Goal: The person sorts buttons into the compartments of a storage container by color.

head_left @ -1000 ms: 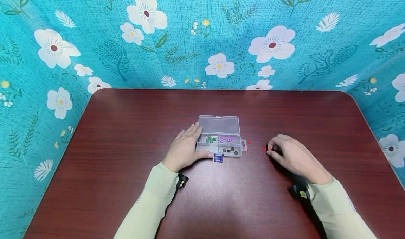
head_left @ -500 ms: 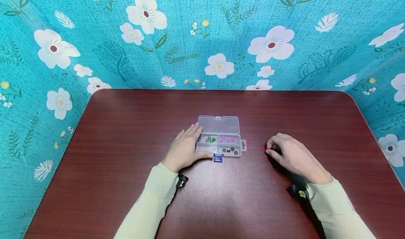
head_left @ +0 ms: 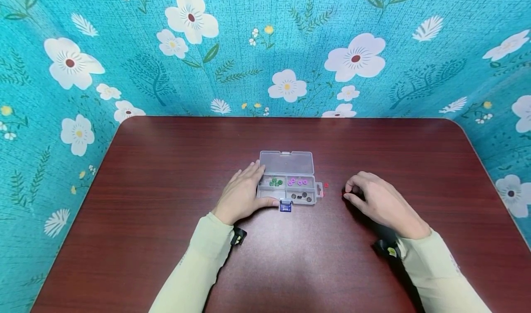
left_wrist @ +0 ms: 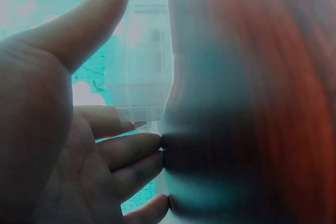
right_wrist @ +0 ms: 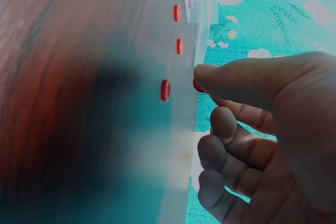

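Observation:
A clear compartment box (head_left: 271, 193) stands on the table with its lid (head_left: 286, 163) raised. My left hand (head_left: 242, 195) holds its left end, thumb at the front edge near the blue latch (head_left: 286, 206) and fingers along the side towards the back corner. Green buttons (head_left: 275, 182), purple buttons (head_left: 300, 182) and dark buttons (head_left: 299, 197) lie in three separate compartments. Right of the box, my right hand (head_left: 375, 200) pinches a red button (right_wrist: 198, 86) between thumb and forefinger, the other fingers loosely curled. The thumb hides most of that button.
Loose red buttons lie on the table, a near one (right_wrist: 166, 90) and two farther ones (right_wrist: 177, 13) towards the box's hang tab (head_left: 319, 190). Blue flowered cloth (head_left: 249, 50) rises behind the dark wooden table (head_left: 186, 142).
My right hand has shifted slightly left towards the box. The left hand and the box have stayed in place.

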